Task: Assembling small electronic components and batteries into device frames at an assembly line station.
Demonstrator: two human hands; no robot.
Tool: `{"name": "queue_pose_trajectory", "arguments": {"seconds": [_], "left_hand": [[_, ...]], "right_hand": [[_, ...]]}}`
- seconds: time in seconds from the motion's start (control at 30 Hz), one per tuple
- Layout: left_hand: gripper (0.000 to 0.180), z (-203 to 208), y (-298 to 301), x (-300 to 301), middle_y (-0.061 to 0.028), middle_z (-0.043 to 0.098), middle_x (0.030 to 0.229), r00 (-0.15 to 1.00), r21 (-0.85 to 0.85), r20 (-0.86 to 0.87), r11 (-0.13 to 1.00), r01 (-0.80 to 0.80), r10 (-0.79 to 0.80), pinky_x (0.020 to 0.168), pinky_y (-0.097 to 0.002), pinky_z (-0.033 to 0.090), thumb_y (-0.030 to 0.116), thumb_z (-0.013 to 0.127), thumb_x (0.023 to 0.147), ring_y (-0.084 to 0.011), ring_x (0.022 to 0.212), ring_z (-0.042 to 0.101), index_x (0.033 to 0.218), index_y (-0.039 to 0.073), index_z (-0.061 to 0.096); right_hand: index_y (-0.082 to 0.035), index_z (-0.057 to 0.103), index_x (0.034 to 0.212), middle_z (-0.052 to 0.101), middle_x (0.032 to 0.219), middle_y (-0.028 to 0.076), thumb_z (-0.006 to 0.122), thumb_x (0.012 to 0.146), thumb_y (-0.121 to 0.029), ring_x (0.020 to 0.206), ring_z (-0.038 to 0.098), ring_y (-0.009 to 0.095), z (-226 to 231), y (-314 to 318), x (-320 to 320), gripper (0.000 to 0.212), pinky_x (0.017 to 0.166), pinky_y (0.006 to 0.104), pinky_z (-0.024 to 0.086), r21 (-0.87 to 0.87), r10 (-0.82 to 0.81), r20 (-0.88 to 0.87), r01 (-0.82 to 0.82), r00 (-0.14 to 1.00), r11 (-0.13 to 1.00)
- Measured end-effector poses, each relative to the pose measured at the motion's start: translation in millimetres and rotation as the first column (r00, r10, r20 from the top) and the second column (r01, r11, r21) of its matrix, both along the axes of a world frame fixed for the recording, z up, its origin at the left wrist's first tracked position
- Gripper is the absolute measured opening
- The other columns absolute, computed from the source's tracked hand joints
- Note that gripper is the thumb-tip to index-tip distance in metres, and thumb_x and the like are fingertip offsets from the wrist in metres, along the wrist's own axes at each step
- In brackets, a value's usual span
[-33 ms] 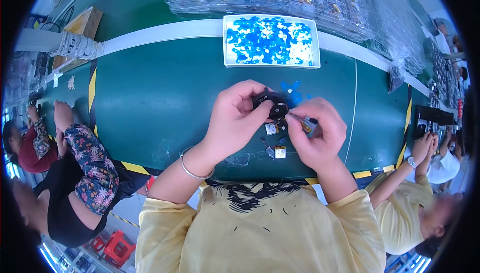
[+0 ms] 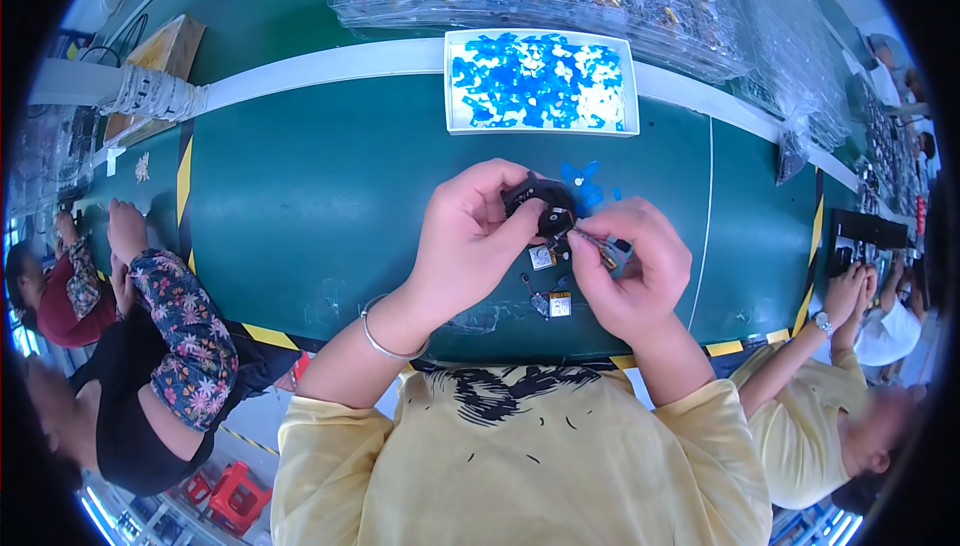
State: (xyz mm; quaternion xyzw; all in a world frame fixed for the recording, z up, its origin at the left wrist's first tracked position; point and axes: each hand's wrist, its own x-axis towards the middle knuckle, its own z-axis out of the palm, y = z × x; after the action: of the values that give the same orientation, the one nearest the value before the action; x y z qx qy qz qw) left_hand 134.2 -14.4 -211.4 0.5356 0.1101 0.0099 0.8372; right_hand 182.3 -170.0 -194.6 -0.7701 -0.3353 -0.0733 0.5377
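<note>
My left hand (image 2: 468, 221) is closed round a black plastic housing (image 2: 535, 194) with a round dark part on its near side, the thumb pressed on top. My right hand (image 2: 640, 264) pinches a small circuit board (image 2: 607, 248) close beside the housing; its inner end is hidden by the fingers. Below my hands lie a small silver battery (image 2: 542, 258) and, nearer me, another battery (image 2: 560, 304) with thin wires and a small dark part beside it. Just beyond the housing are several blue film pieces (image 2: 583, 184) on the green table.
A white box (image 2: 447, 86) of blue and white pieces stands beyond my hands, against a white rail (image 2: 300, 67). Behind it are clear plastic trays (image 2: 470, 8) of small parts. Co-workers sit on both sides, a floral sleeve (image 2: 185, 331) at left and a watched wrist (image 2: 822, 324) at right.
The circuit board in my right hand has tilted slightly, and that hand has shifted a little to the left. My left hand keeps its grip on the housing.
</note>
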Motion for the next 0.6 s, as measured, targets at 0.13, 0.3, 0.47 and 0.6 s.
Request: {"name": "queue_pose_trajectory", "arguments": {"seconds": [0.13, 0.3, 0.47, 0.6], "left_hand": [[0.022, 1.4, -4.1, -1.1, -0.0110, 0.061, 0.103, 0.999, 0.080, 0.052, 0.997, -0.004, -0.001, 0.074, -0.0254, 0.055, -0.010, 0.048, 0.085, -0.0135, 0.089, 0.061, 0.106, -0.006, 0.054], [0.026, -1.2, -4.8, -3.6, -0.0115, 0.061, 0.103, 0.997, 0.274, 0.066, 0.961, 0.025, -0.045, 0.078, -0.0268, 0.055, -0.011, 0.046, 0.086, -0.0136, 0.089, 0.061, 0.110, -0.007, 0.054], [0.021, -3.5, -8.3, -2.5, -0.0100, 0.065, 0.095, 0.993, 0.242, 0.111, 0.969, -0.058, 0.032, 0.066, -0.0198, 0.053, -0.009, 0.053, 0.083, -0.0093, 0.081, 0.063, 0.103, -0.006, 0.059], [0.022, -2.1, -10.3, -3.0, -0.0107, 0.065, 0.097, 0.988, 0.244, 0.149, 0.966, -0.084, 0.048, 0.065, -0.0203, 0.054, -0.009, 0.054, 0.082, -0.0096, 0.081, 0.063, 0.104, -0.005, 0.059]], "right_hand": [[-0.001, 0.059, 0.077, 0.060, 0.068, 0.009, 0.068, 0.066, 0.005, 0.057, 0.056, 0.019, 0.5, 2.7, 0.0, 0.016, 0.052, 0.0262, 0.043, -0.016, -0.019, 0.137, 0.022, 0.990, 1.000], [-0.002, 0.059, 0.076, 0.060, 0.068, 0.008, 0.068, 0.065, 0.005, 0.057, 0.056, 0.018, 0.1, 3.1, 1.4, 0.016, 0.051, 0.0261, 0.043, -0.016, -0.057, 0.149, 0.060, 0.987, 0.998], [-0.003, 0.059, 0.076, 0.061, 0.069, 0.007, 0.068, 0.065, 0.004, 0.057, 0.056, 0.018, -3.2, 5.1, 1.7, 0.017, 0.051, 0.0265, 0.043, -0.027, -0.069, 0.149, 0.074, 0.986, 0.997], [-0.002, 0.059, 0.076, 0.061, 0.070, 0.007, 0.068, 0.066, 0.004, 0.058, 0.057, 0.018, -4.2, 5.6, 3.5, 0.016, 0.051, 0.0267, 0.044, -0.042, -0.068, 0.144, 0.075, 0.987, 0.996]]}}
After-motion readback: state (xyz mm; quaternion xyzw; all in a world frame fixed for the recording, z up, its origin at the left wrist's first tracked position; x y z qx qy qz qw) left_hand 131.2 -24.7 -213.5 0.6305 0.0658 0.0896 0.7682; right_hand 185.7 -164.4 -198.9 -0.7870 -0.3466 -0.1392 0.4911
